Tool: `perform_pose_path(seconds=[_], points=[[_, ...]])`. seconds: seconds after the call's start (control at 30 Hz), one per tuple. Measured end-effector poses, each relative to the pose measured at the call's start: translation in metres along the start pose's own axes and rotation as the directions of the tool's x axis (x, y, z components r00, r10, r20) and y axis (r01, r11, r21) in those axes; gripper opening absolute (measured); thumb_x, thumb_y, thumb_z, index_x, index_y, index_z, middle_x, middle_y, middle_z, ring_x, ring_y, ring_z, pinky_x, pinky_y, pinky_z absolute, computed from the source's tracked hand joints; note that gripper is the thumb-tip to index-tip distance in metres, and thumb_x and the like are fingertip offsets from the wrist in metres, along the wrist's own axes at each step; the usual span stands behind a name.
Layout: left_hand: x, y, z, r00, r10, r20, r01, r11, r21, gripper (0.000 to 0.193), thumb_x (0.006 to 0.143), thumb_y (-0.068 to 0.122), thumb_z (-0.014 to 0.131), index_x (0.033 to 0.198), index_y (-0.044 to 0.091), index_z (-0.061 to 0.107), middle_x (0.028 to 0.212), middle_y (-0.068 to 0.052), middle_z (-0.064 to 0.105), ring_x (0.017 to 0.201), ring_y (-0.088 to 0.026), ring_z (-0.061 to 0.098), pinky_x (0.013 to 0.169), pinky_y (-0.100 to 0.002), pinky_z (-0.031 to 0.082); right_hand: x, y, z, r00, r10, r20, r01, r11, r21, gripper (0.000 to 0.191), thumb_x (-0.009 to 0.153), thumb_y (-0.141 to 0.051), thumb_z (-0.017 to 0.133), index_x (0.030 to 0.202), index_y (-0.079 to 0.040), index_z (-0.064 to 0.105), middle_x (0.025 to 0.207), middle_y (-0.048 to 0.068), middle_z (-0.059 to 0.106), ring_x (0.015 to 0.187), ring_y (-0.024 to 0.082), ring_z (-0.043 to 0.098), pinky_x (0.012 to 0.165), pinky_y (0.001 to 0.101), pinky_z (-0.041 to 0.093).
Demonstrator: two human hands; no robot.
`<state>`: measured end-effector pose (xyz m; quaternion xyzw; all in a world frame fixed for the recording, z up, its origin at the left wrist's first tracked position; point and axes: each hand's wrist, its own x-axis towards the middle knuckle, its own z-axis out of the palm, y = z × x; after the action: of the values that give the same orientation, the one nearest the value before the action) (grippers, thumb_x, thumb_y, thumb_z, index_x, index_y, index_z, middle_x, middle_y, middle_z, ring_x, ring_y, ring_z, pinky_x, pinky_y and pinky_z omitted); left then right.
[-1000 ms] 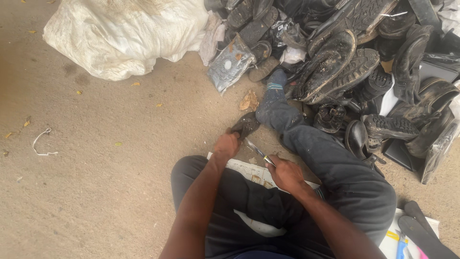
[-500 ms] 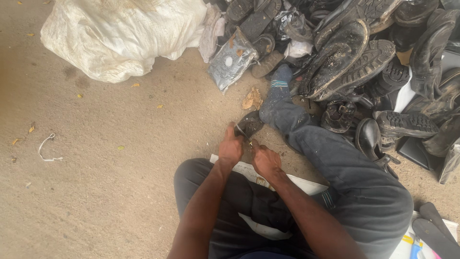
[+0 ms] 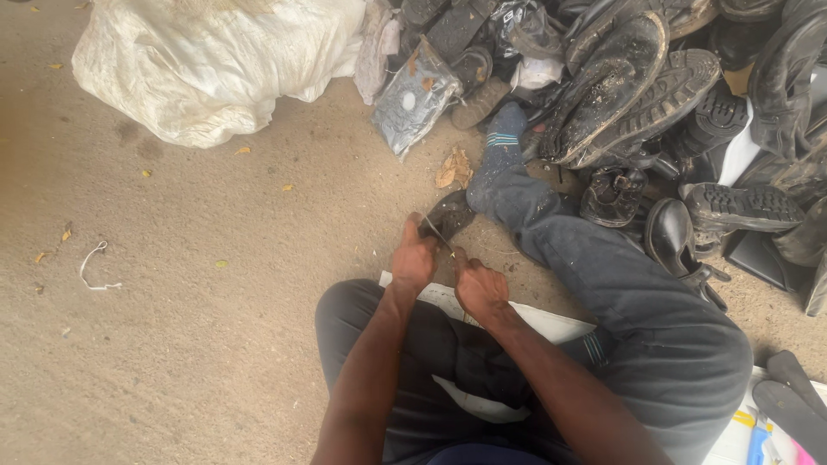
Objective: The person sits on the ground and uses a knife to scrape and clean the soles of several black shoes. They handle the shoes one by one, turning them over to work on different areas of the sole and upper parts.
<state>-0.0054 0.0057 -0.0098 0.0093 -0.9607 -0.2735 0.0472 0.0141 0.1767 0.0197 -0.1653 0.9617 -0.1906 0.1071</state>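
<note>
I sit on the sandy ground with my right leg stretched out. My left hand (image 3: pixel 414 258) grips the near edge of a small dark shoe piece (image 3: pixel 450 213) lying on the ground by my knee. My right hand (image 3: pixel 480 288) is right beside the left one, fingers curled around a thin metal tool (image 3: pixel 438 234). The tool's tip points at the shoe piece. A white sheet (image 3: pixel 448 300) lies under my wrists, across my lap.
A heap of worn black boots and shoes (image 3: pixel 642 95) fills the upper right. A full white sack (image 3: pixel 215 60) sits at the upper left, with a grey plastic packet (image 3: pixel 413 95) beside it. A bent white wire (image 3: pixel 93 267) and dry leaves lie on the sand.
My right hand has moved forward and left, closing in on my left hand and the shoe piece. My left hand has stayed on the piece.
</note>
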Motion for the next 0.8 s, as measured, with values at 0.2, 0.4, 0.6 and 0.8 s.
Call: perform_pose_path(seconds=[0.2,0.4,0.6,0.8], points=[[0.001,0.003,-0.009,0.997,-0.070,-0.024,0.067,0.992,-0.103,0.014,0.082,0.014,0.078,0.096,0.014,0.077,0.149,-0.013,0.037,0.108,-0.034,0.066,0.089,-0.044,0.056,-0.023,0.012,0.002,0.999,0.044,0.028,-0.044,0.999,0.007,0.045,0.101,-0.024,0.049,0.143,-0.008,0.047,0.097,0.023,0.071,0.080,0.043,0.073,0.072,0.0534,0.058],[0.002,0.005,-0.005,0.995,-0.087,0.048,0.090,0.994,-0.059,0.008,0.088,0.011,0.075,0.095,0.008,0.075,0.151,-0.011,0.038,0.106,-0.030,0.069,0.092,-0.039,0.058,-0.004,-0.001,0.004,0.997,0.049,0.065,-0.048,0.999,-0.019,0.042,0.099,-0.016,0.048,0.139,-0.002,0.051,0.096,0.025,0.072,0.081,0.041,0.074,0.073,0.0515,0.059],[0.002,-0.001,-0.001,0.989,-0.068,-0.133,0.046,0.985,-0.166,0.012,0.083,0.008,0.078,0.095,0.008,0.080,0.144,-0.016,0.040,0.108,-0.036,0.067,0.092,-0.041,0.056,-0.038,0.006,0.000,0.995,0.055,0.084,-0.059,0.997,0.052,0.047,0.101,-0.023,0.048,0.142,0.000,0.047,0.091,0.028,0.071,0.079,0.043,0.074,0.071,0.0534,0.058],[-0.006,-0.005,0.001,0.999,-0.037,-0.034,0.030,0.983,-0.179,0.010,0.081,0.005,0.076,0.091,0.006,0.078,0.144,-0.017,0.043,0.110,-0.035,0.066,0.088,-0.042,0.055,-0.005,0.001,-0.004,0.997,0.023,0.079,-0.025,0.999,0.023,0.043,0.093,-0.011,0.048,0.134,0.001,0.051,0.095,0.026,0.072,0.082,0.043,0.073,0.073,0.0535,0.058]])
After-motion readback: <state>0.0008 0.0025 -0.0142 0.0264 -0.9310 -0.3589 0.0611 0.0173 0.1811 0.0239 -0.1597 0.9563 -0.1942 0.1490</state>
